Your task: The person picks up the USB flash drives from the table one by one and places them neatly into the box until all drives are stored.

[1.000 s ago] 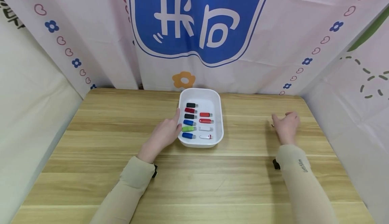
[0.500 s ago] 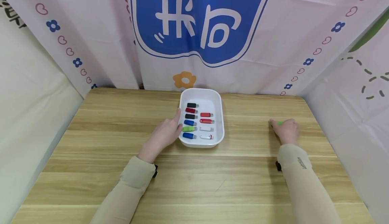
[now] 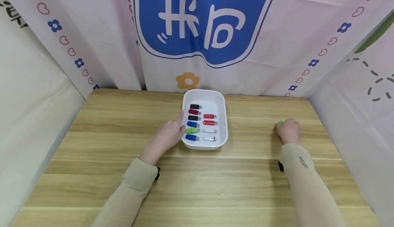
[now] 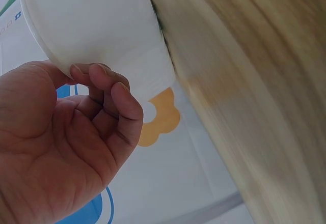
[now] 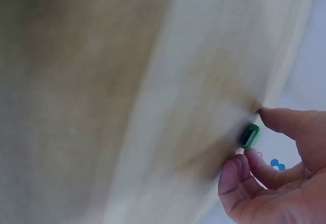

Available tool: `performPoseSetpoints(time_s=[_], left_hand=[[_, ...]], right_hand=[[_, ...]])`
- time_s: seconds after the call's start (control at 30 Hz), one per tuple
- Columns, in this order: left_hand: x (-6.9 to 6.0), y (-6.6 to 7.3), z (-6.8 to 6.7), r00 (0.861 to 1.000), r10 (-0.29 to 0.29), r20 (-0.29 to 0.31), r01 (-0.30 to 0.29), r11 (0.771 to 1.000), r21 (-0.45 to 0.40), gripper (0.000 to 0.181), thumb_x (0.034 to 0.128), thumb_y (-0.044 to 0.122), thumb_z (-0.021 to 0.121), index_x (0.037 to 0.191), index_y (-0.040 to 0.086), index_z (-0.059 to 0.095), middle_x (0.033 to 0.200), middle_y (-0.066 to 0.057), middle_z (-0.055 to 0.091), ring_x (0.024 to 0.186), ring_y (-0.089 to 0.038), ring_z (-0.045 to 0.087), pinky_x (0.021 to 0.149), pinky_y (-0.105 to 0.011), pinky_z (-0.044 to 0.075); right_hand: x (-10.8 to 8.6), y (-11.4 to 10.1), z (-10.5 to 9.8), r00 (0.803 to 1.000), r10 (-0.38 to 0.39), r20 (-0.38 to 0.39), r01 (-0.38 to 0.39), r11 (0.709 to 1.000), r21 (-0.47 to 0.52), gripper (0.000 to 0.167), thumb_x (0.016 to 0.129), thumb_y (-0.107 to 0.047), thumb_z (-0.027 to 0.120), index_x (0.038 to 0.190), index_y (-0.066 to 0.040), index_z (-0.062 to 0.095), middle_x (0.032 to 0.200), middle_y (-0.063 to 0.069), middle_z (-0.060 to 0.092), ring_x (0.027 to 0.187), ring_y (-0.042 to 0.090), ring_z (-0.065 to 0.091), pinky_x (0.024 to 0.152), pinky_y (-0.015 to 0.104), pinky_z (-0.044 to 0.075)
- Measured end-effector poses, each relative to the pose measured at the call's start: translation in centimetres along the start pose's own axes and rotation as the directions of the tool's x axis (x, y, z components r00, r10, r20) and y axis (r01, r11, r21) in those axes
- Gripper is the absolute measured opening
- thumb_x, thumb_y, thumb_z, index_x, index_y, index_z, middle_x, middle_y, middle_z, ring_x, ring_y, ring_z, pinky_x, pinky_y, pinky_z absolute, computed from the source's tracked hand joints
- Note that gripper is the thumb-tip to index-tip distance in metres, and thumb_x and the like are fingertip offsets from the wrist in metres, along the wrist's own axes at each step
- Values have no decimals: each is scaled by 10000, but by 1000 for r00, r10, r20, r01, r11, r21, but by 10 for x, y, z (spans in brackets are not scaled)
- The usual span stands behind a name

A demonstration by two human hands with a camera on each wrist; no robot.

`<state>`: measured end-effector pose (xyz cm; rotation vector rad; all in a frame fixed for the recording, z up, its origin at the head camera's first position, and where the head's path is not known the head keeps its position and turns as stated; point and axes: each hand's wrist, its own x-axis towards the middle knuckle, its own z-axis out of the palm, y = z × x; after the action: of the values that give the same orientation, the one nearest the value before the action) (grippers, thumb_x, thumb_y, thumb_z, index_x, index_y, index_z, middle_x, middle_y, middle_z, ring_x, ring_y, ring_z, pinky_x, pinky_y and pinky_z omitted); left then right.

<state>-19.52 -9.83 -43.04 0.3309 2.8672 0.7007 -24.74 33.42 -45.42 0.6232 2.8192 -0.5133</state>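
In the head view my left hand [image 3: 166, 134] grips the left rim of a white plastic tray [image 3: 226, 136], thumb over the edge. The left wrist view shows that hand's [image 4: 81, 137] curled fingers at the tray's outer wall [image 4: 97, 25]. Two columns of USB sticks lie in the tray, among them a lime green one [image 3: 192, 130], a red one [image 3: 210, 122] and a white one [image 3: 210, 138]. Over at the right, my right hand [image 3: 289, 130] has thumb and fingers curled around a green USB stick [image 5: 249, 136] at the table surface. Its far part is hidden.
The wooden table [image 3: 197, 186] meets a printed curtain [image 3: 160, 69] just behind the tray. Pale cloth walls stand at the left [image 3: 34, 90] and right [image 3: 347, 117]. A dark wrist strap [image 3: 280, 166] shows beneath the right sleeve.
My right hand has come down around the green USB stick, which shows at its fingertips, and its fingers have drawn closer together. The left hand and tray keep their places.
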Motion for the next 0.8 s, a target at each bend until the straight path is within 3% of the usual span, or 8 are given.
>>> performPoseSetpoints(time_s=[0.17,0.27,0.4,0.57,0.8], left_hand=[[0,0,0,1000,6,-4,-6,1000,0,692,1043,223,511,1599,38,142,632,-49,537,463,-151,471,459,-242,401],[0,0,1,1000,2,-1,-2,1000,-1,692,1044,226,510,1600,40,141,632,-51,534,461,-153,468,458,-243,404],[0,0,0,1000,-3,2,3,1000,-2,693,1044,231,510,1601,45,141,634,-53,533,462,-156,467,461,-245,408],[1,0,1,1000,3,-2,-3,1000,-1,694,1042,231,515,1599,41,149,633,-52,534,464,-156,469,461,-247,407],[1,-1,1,1000,10,-10,-10,1000,6,692,1040,225,517,1596,32,154,620,-48,530,455,-153,465,454,-244,399]], right_hand=[[-1,-4,-4,998,-63,10,63,998,-29,447,1004,-228,521,1100,206,563,1223,410,513,1122,480,493,1064,579,420],[0,-5,-6,993,-112,21,112,994,-11,357,978,-150,560,1133,169,606,1246,376,551,1154,479,509,1100,580,392],[1,-7,-6,986,-163,45,162,986,35,357,951,-67,581,1237,145,572,1294,357,531,1205,491,490,1103,597,378],[2,-6,-3,974,-222,44,217,971,96,321,950,-50,601,1239,89,593,1263,308,560,1161,440,529,1048,576,431],[2,-5,-2,944,-328,36,322,939,123,299,953,-49,623,1223,80,609,1197,295,616,1063,395,590,957,532,486]])
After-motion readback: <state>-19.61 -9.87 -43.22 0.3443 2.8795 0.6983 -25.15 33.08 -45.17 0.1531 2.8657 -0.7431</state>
